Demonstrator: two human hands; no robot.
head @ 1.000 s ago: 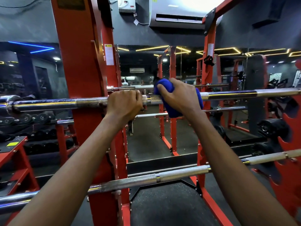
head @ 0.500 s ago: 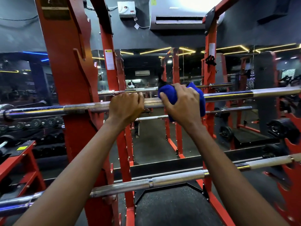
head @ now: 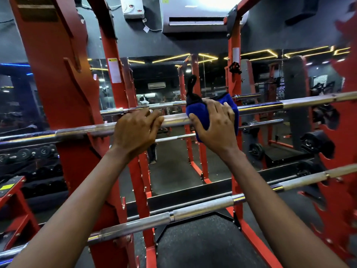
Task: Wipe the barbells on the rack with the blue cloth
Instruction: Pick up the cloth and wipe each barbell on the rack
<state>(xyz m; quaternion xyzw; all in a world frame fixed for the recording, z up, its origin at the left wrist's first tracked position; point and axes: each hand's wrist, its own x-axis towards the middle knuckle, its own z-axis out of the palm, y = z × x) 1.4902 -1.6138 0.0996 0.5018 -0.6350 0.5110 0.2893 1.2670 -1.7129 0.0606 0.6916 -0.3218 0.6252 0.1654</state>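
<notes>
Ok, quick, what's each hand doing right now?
Left hand: closed, fingers curled over the upper barbell.
Right hand: closed, gripping the blue cloth against that same barbell.

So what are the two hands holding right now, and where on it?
The left hand grips the upper barbell on its bare shaft. The right hand holds the cloth, wrapped over the same barbell just to the right.

Dim, with blown-out ceiling light [head: 216, 1] overhead, yellow strip lights [head: 170, 58], wide-angle bending at edges.
</notes>
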